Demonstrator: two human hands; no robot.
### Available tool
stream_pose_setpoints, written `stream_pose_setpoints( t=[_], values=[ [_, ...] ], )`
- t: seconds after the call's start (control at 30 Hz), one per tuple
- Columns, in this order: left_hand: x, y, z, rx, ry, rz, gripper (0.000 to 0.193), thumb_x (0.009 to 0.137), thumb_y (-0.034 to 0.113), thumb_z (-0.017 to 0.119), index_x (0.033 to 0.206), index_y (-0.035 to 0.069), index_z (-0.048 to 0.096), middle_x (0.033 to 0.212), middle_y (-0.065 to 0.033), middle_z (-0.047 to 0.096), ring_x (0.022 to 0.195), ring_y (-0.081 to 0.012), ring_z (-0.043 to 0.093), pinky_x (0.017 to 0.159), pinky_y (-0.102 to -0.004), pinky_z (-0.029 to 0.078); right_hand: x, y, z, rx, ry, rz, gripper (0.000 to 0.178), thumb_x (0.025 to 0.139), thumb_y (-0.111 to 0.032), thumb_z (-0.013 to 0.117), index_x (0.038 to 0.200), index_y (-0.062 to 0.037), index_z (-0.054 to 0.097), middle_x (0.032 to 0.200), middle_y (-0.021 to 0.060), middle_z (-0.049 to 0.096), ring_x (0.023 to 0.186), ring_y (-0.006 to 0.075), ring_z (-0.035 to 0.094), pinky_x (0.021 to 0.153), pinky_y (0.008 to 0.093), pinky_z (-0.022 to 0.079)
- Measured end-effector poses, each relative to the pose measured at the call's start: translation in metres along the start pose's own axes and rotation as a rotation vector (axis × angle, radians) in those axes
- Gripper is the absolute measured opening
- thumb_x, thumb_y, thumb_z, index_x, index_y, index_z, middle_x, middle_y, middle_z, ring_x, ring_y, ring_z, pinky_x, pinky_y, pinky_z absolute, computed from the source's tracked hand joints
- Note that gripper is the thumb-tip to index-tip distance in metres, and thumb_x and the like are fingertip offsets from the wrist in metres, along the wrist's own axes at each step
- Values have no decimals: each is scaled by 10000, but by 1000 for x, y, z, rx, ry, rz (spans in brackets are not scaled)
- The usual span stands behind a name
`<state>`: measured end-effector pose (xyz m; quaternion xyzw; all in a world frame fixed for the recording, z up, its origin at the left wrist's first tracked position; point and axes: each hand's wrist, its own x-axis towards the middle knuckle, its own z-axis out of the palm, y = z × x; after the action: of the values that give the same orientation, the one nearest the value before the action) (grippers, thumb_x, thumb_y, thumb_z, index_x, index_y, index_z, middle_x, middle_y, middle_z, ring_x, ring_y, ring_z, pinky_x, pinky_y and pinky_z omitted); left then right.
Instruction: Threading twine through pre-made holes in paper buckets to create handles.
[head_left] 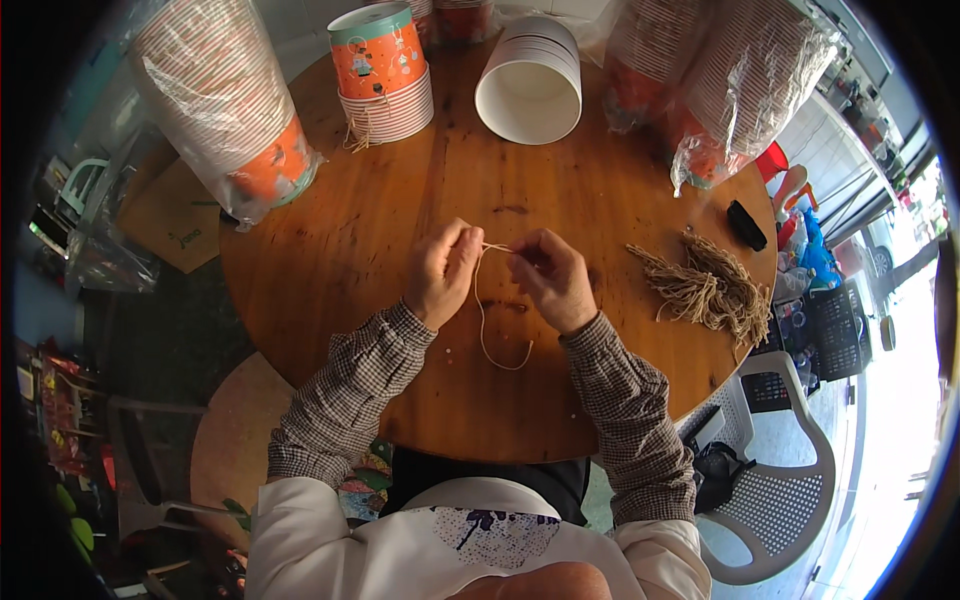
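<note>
A thin light-coloured string (481, 318) is stretched between my two hands above the middle of the round wooden table. One loose end hangs from the left fingers and curls toward me. My left hand (445, 270) pinches the string between thumb and fingers. Close beside it, my right hand (552, 278) pinches the same string, its fingers curled. Whether there is a loop or knot between the fingertips is too small to tell. Off to the right lies a bundle of tan strings (705, 285), spread in a tangled heap.
Plastic-wrapped stacks of paper buckets (215, 90) (750, 85) stand at the far left and far right. Between them are an orange bucket stack (380, 75) with string hanging from it and white buckets (528, 90) lying on their side. A black object (746, 226) lies near the right edge, beyond which stands a grey chair (775, 490).
</note>
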<state>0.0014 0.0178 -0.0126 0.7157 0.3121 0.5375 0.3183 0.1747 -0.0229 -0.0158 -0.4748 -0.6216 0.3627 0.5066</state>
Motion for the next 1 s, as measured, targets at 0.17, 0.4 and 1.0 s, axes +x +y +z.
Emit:
stream_pose_setpoints(
  t=[0.17, 0.4, 1.0],
  values=[
    [5, 7, -13, -41, 59, 14, 282, 1010, 197, 478, 793, 21, 519, 671, -10, 516, 598, -84, 509, 541, -225, 423, 15, 0, -50, 75, 227, -105, 131, 858, 5, 617, 989, 8, 608, 848, 57, 639, 710, 110, 604, 633, 244, 511],
    [2, 9, -3, -100, -17, 56, 299, 1011, 204, 483, 779, 21, 525, 679, -11, 532, 613, -87, 517, 564, -230, 441, 19, 14, -104, -878, 649, -1, 97, 884, -99, 596, 933, -21, 623, 868, 120, 659, 739, 183, 648, 661, 314, 512],
    [1, 4, -3, 30, -81, 58, 234, 984, 151, 525, 802, 5, 540, 701, -33, 552, 647, -108, 534, 606, -250, 446, 1, -4, 1, 355, -131, 89, 105, 920, -91, 638, 985, -26, 587, 712, -20, 568, 560, 35, 508, 478, 193, 419]
  ],
)
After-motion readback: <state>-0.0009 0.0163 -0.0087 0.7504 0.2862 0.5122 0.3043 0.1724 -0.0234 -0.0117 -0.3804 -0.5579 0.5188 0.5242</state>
